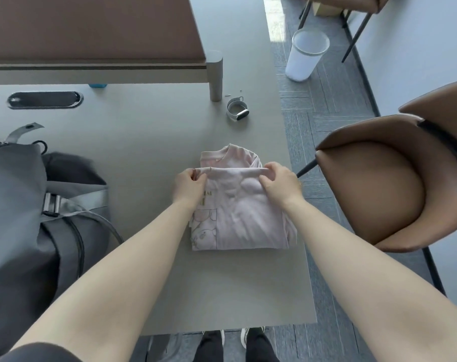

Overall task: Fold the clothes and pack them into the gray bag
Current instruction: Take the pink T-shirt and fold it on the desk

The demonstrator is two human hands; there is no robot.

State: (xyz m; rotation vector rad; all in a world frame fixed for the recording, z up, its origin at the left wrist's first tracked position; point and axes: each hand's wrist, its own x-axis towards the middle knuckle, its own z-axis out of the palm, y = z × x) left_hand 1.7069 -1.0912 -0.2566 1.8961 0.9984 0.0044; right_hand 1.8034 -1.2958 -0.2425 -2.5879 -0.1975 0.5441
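While the gray bag is waiting at the table's left, I am pinching the pink shirt's folded edge with my left hand and right hand; packing is not yet begun.

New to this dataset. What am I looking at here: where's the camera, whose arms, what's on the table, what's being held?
There is no robot: a person works with bare hands. The single picture comes from a wide-angle camera worn on the person's head, looking forward and down, so the two arms reaching in from the bottom are the wearer's own.

On the gray table lies a pale pink shirt, already partly folded. The left hand and right hand each pinch one end of its folded-over edge, above the collar end.

At the left stands the gray bag, where the clothes are meant to go. Farther back lies a watch band. Off the table to the right are a brown chair and a white bin on the floor.
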